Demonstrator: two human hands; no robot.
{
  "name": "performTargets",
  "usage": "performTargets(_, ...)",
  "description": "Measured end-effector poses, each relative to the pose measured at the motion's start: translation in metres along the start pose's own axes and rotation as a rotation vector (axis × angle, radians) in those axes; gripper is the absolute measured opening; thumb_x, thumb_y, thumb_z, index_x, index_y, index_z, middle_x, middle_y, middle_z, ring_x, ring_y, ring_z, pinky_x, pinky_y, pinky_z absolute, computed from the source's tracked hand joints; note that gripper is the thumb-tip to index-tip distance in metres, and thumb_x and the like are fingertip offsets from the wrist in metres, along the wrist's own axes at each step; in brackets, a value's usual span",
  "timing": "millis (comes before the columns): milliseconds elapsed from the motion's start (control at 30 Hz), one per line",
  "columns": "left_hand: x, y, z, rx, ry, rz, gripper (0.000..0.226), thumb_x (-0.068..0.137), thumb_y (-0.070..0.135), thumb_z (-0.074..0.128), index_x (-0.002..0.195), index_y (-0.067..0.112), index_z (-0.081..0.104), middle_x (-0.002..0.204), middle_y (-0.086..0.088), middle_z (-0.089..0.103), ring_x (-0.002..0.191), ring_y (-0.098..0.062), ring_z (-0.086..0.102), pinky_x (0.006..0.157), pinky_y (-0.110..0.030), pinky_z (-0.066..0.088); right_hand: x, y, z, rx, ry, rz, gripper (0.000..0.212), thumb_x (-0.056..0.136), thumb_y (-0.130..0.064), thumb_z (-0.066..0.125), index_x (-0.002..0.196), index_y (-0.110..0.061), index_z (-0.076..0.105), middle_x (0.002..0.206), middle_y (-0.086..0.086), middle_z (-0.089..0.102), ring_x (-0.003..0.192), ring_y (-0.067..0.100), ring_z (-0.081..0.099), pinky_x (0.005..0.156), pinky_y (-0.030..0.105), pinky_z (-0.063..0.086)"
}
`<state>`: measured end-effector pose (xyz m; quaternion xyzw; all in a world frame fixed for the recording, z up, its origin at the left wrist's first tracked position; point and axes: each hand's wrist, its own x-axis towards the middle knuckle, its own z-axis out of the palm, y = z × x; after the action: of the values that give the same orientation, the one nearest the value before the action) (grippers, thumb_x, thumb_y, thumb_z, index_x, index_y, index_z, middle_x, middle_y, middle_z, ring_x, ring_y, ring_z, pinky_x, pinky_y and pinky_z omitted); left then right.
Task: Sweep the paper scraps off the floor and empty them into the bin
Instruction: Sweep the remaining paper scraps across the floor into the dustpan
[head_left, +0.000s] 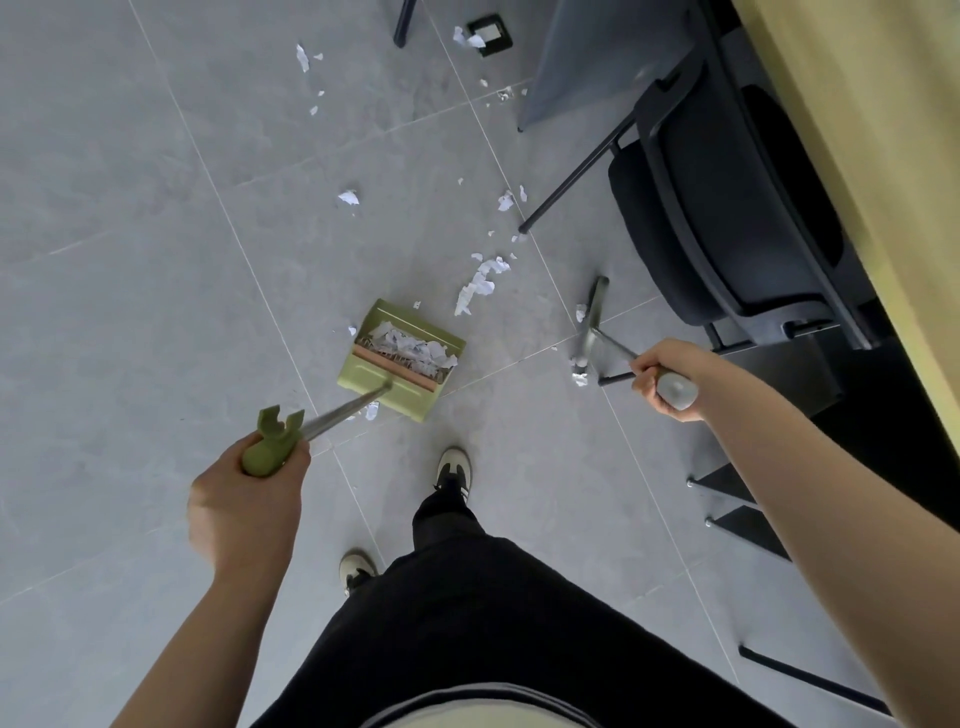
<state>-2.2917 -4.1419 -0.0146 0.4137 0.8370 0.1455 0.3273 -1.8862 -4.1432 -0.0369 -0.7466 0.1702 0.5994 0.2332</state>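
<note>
The sweeping step is part way done. The left hand (247, 499) grips the green dustpan handle (270, 441), and the dustpan (400, 358) sits on the floor with some paper scraps already inside. The right hand (662, 382) has its fingers curled round the grey broom handle (675, 389); the broom head (589, 325) is well apart from the pan. Next, the broom must push the loose scraps (480, 283) (the nearest heap) toward the pan. Grey floor tiles (156, 234) spread out, with a dark chair (727, 218) nearby. No bin shows.
</note>
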Motion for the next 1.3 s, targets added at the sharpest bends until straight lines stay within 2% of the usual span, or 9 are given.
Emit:
performTargets(100,0.000,-0.002,0.000,-0.005,0.006,-0.004,0.017,0.082,0.040,0.072,0.088,0.024,0.070,0.059,-0.002,0.052,0.058,-0.026,0.048,0.060,-0.032,0.041,-0.008,-0.004,-0.010,0.024,-0.027,0.023,0.010,0.095,-0.006,0.045,0.087,-0.010,0.045,0.042,0.003,0.045,0.029,0.004,0.041,0.031,0.013,0.041)
performTargets(233,-0.004,-0.003,-0.002,-0.008,0.013,-0.006,0.016,0.082,0.040,0.071,0.089,0.025,0.070,0.060,-0.001,0.053,0.059,-0.026,0.050,0.058,-0.030,0.039,-0.002,0.007,-0.015,0.001,0.071,-0.091,0.011,0.092,0.002,0.046,0.087,-0.008,0.046,0.061,0.007,0.044,0.030,0.007,0.040,0.033,0.016,0.040)
performTargets(333,-0.009,-0.003,-0.003,-0.016,0.018,-0.021,0.012,0.082,0.040,0.070,0.084,0.028,0.068,0.061,-0.002,0.052,0.058,-0.026,0.049,0.058,-0.030,0.040,0.007,0.012,-0.020,-0.105,0.161,-0.184,0.013,0.087,0.009,0.048,0.085,-0.004,0.048,0.070,0.011,0.044,0.031,0.009,0.041,0.038,0.017,0.043)
performTargets(467,-0.016,-0.007,-0.002,-0.031,0.025,-0.019,0.013,0.082,0.038,0.070,0.072,0.032,0.063,0.061,-0.004,0.051,0.057,-0.025,0.047,0.057,-0.029,0.039,0.023,0.015,-0.034,-0.257,0.196,-0.193,0.010,0.088,0.009,0.051,0.090,-0.001,0.051,0.063,0.015,0.047,0.030,0.011,0.044,0.039,0.019,0.044)
performTargets(667,-0.018,-0.022,-0.005,-0.030,0.042,-0.041,0.011,0.080,0.036,0.070,0.084,0.026,0.069,0.058,0.000,0.048,0.055,-0.022,0.044,0.057,-0.028,0.038,0.030,0.041,-0.036,-0.615,0.206,-0.175,0.012,0.086,0.008,0.054,0.097,0.003,0.054,0.061,0.014,0.047,0.041,0.019,0.045,0.041,0.024,0.041)
performTargets(800,-0.014,-0.033,-0.013,-0.025,0.030,-0.055,0.011,0.079,0.037,0.069,0.081,0.027,0.068,0.057,0.000,0.047,0.053,-0.023,0.043,0.056,-0.028,0.038,0.021,0.072,-0.019,-0.728,0.225,-0.168,0.009,0.085,0.008,0.052,0.093,0.006,0.054,0.065,0.016,0.050,0.041,0.019,0.047,0.043,0.026,0.042)
performTargets(933,-0.008,-0.046,-0.024,-0.001,0.023,-0.046,0.014,0.079,0.039,0.070,0.080,0.026,0.067,0.059,0.000,0.051,0.056,-0.025,0.048,0.056,-0.030,0.040,0.013,0.103,0.004,-0.741,0.232,-0.152,0.003,0.081,0.006,0.050,0.081,0.003,0.049,0.060,0.015,0.049,0.044,0.021,0.047,0.049,0.029,0.043)
performTargets(1100,0.009,-0.065,-0.050,-0.014,-0.002,-0.017,0.017,0.081,0.038,0.070,0.075,0.023,0.063,0.056,0.000,0.048,0.054,-0.022,0.045,0.053,-0.027,0.036,-0.007,0.139,0.036,-0.721,0.207,-0.127,0.005,0.083,0.005,0.050,0.087,0.003,0.049,0.058,0.013,0.050,0.040,0.021,0.046,0.045,0.026,0.043)
performTargets(1300,0.038,-0.097,-0.099,-0.047,-0.017,0.012,0.009,0.081,0.035,0.071,0.078,0.029,0.065,0.061,-0.002,0.055,0.060,-0.027,0.052,0.057,-0.030,0.041,-0.040,0.177,0.105,-0.489,0.111,-0.106,0.012,0.083,0.010,0.050,0.094,0.005,0.049,0.058,0.013,0.048,0.040,0.021,0.047,0.045,0.026,0.042)
